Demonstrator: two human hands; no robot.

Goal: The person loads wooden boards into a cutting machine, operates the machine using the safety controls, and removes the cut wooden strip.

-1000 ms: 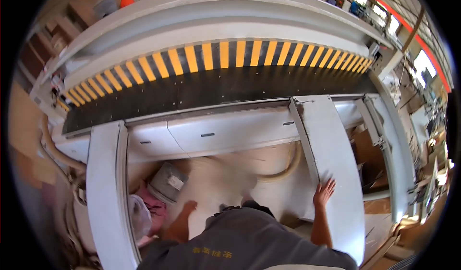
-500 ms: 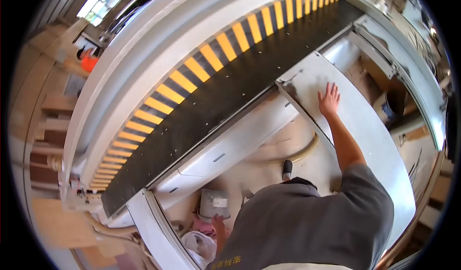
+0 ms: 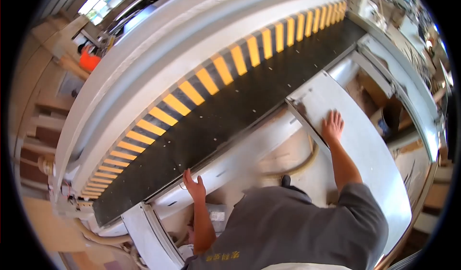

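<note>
My right hand [image 3: 332,127] lies flat, fingers stretched, on the pale extension table [image 3: 370,159] that juts out from the machine. My left hand [image 3: 194,187] is raised at the front edge of the long black machine bed [image 3: 225,121]. Its fingers are apart and nothing shows in them; whether they touch the edge I cannot tell. Behind the bed runs a guard strip with yellow and black stripes [image 3: 206,81], below a long pale beam [image 3: 158,63].
A second narrow pale table [image 3: 146,234] juts out at left. Between the tables, a hose [image 3: 305,162] lies on the floor and a grey container [image 3: 217,217] stands near my left arm. A bucket [image 3: 386,119] is beyond the right table. A person in orange [image 3: 88,59] is at far left.
My left hand has come up from beside the grey container to the bed's front edge. My right hand stays on the extension table. The view has shifted slightly.
</note>
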